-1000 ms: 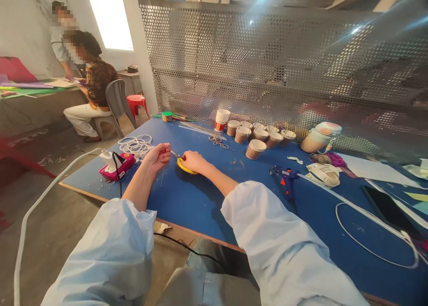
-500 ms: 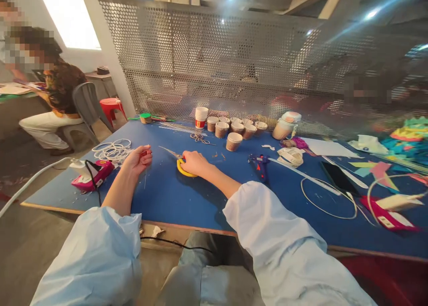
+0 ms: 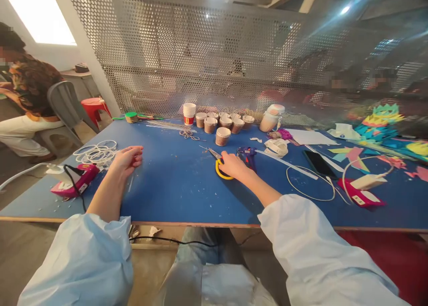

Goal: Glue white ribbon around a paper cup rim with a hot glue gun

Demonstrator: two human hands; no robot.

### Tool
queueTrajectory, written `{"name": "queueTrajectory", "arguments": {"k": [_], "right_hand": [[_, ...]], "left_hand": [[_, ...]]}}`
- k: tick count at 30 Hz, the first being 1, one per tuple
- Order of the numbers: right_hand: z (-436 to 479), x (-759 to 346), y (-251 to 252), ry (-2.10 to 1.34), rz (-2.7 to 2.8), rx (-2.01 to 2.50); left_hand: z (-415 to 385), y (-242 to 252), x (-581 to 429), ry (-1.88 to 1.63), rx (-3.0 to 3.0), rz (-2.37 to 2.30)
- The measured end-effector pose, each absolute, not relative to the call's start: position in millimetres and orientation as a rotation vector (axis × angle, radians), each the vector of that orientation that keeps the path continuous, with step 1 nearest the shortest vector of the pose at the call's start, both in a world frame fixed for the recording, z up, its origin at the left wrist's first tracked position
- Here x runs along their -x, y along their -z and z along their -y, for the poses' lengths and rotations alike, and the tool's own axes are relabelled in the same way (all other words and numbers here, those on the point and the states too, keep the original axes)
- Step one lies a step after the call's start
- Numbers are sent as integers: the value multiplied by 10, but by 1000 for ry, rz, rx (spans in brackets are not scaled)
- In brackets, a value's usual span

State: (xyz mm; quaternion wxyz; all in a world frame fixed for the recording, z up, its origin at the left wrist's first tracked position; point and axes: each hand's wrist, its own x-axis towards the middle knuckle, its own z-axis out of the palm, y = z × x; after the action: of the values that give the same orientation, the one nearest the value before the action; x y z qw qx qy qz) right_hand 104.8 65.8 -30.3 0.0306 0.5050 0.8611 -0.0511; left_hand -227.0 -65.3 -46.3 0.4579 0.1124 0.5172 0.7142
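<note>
The table top (image 3: 174, 185) looks matt, the screen (image 3: 200, 51) perforated metal, the cups (image 3: 222, 136) paper, the scissor handles (image 3: 220, 172) probably plastic.

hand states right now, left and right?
Left hand: fingers loosely curled; cannot tell whether it holds anything.
Right hand: closed on the yellow-handled scissors.

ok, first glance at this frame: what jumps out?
The blue table fills the middle. The right hand is closed on yellow-handled scissors near its centre, and the left hand rests on it further left. A perforated metal screen walls off the far edge, with a row of paper cups at its foot. Bright paper cut-outs crowd the far right.
</note>
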Motion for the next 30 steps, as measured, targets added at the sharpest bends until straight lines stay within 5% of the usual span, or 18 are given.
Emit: {"name": "queueTrajectory", "arguments": {"k": [13, 30], "right_hand": [[-563, -1272, 374, 77, -2660, -1590], [57, -1496, 232, 6, -2909, -1328]], "left_hand": [[674, 403, 2317, -1507, -910, -2343], [-91, 499, 925, -1094, -1749, -1983]]}}
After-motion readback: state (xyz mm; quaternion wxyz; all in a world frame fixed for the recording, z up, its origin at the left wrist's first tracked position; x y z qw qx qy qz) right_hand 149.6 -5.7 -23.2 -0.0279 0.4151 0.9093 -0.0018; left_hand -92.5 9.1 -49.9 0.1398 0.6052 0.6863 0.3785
